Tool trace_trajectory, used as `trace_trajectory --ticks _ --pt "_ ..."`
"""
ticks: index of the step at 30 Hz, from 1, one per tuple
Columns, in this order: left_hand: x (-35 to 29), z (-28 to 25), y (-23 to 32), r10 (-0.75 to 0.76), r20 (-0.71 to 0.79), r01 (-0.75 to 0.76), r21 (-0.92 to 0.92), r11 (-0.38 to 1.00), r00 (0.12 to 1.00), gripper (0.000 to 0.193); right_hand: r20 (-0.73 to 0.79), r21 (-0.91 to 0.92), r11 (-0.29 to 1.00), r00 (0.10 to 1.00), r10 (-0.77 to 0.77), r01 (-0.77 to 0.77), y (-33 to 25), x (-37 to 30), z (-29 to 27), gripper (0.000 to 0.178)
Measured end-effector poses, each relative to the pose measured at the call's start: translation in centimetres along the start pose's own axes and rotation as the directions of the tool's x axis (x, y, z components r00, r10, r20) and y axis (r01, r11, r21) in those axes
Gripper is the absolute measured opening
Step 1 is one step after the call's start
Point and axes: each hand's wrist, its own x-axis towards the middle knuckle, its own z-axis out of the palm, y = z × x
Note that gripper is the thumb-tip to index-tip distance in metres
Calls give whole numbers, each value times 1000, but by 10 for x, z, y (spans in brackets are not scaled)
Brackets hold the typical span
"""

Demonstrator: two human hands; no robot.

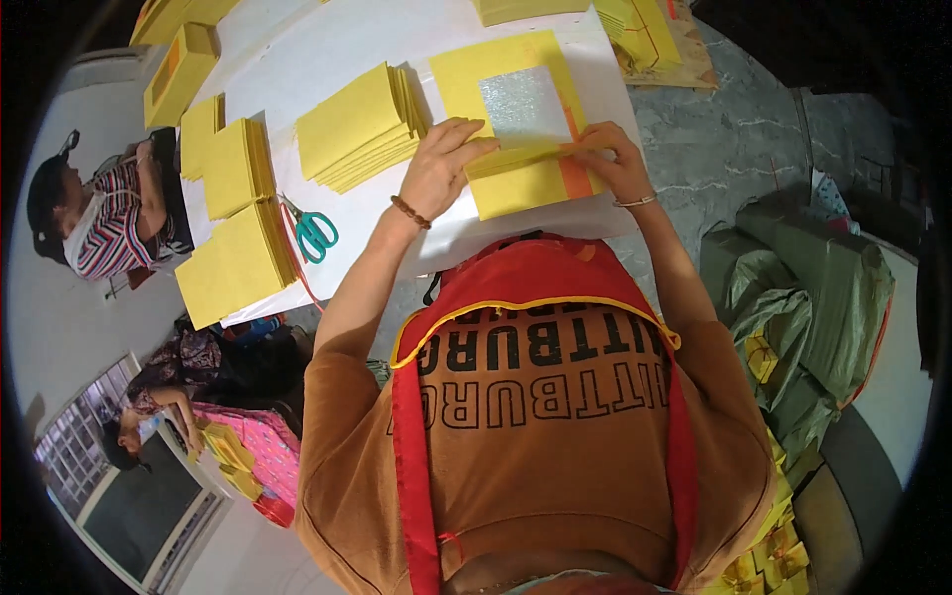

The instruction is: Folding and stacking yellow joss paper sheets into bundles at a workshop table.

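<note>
A yellow paper sheet [459,79] with a shiny silver square [524,104] and an orange stripe lies on the white table [327,40] before me. Its near part is raised in a fold across the middle. At the left end of that fold, my left hand [443,169] grips the yellow paper with bent fingers. My right hand [617,167] pinches the other end, by the orange stripe. Left of the sheet lies a fanned stack of yellow folded papers [352,129]. The undersides of the paper and my thumbs are partly hidden.
Teal-handled scissors [315,236] and a red cord lie beside more yellow stacks [238,169] at the left. A tied yellow bundle [640,40] sits at the far right. Two people work to the left. Green plastic sacks [793,288] stand on the floor at right.
</note>
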Motion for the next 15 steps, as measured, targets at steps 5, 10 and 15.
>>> trace_trajectory --ticks 5,10,15 --pt "-19 0 17 42 -77 -34 102 994 996 44 138 -557 771 950 -281 309 -42 -1 -10 36" --pt "-43 3 37 22 -68 -23 -12 1000 997 32 433 -383 873 894 -117 300 -54 -14 -16 40" --pt "-33 3 35 -462 76 465 -264 845 883 19 373 -21 853 787 491 -521 -60 1 -9 32"
